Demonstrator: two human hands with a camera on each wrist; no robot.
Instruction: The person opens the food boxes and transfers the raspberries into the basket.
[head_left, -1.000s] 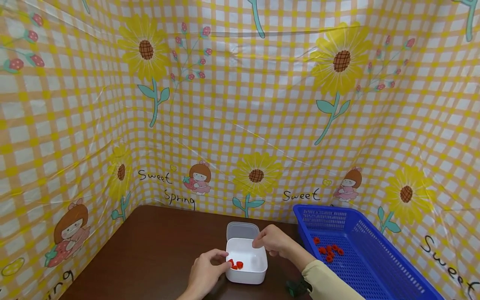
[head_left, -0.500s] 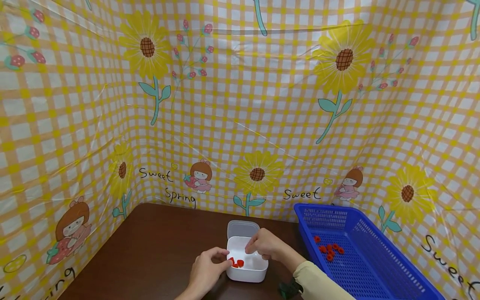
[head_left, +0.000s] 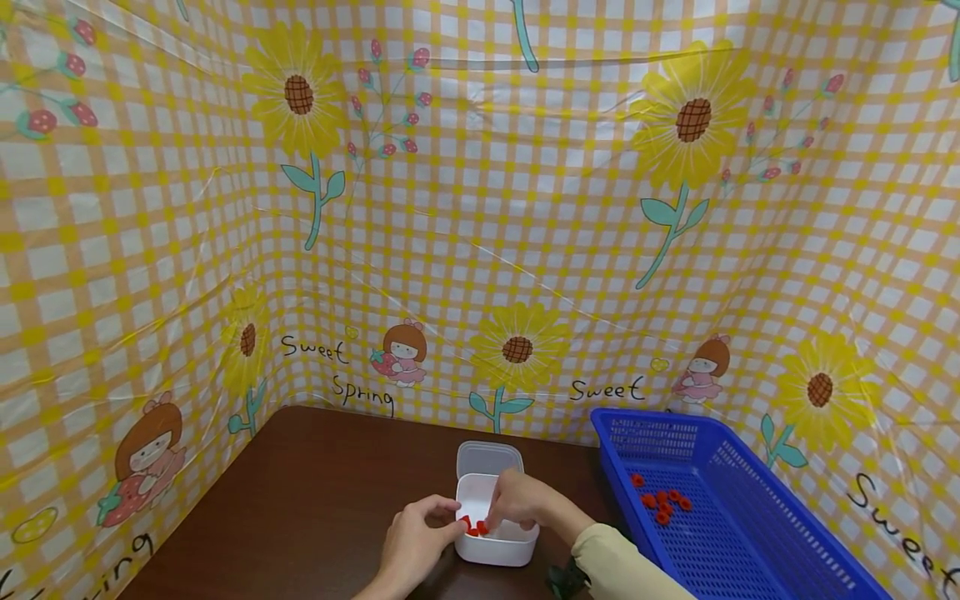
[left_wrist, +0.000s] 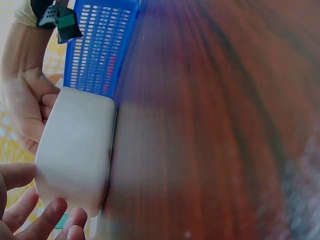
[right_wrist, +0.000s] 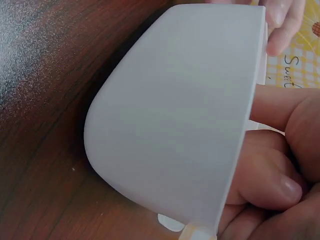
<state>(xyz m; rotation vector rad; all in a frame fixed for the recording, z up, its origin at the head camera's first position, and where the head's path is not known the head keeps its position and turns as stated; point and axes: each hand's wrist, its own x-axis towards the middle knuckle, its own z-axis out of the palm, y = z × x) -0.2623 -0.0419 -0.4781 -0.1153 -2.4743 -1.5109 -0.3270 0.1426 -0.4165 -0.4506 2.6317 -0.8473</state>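
Observation:
A white plastic box (head_left: 495,550) stands on the dark wooden table, with a few small red pieces (head_left: 472,527) inside near its front left. My left hand (head_left: 416,537) holds the box at its left side, fingers and thumb about the rim. Over the box, my right hand (head_left: 517,500) reaches down into it, fingertips right at the red pieces. Seen from the right wrist, the box wall hides those fingertips, and the other fingers are curled. I cannot tell whether they pinch a piece. Behind the box is a translucent lid (head_left: 490,457).
At the right, a blue perforated basket (head_left: 750,533) holds several more small red pieces (head_left: 663,502). A checked, flower-printed cloth (head_left: 480,208) surrounds the back and sides of the brown table (head_left: 322,483). A dark green device (head_left: 566,579) is on the right wrist.
My right hand has moved from the back right of the box leftward and forward, down to the red pieces. The left hand stays at the box's left side.

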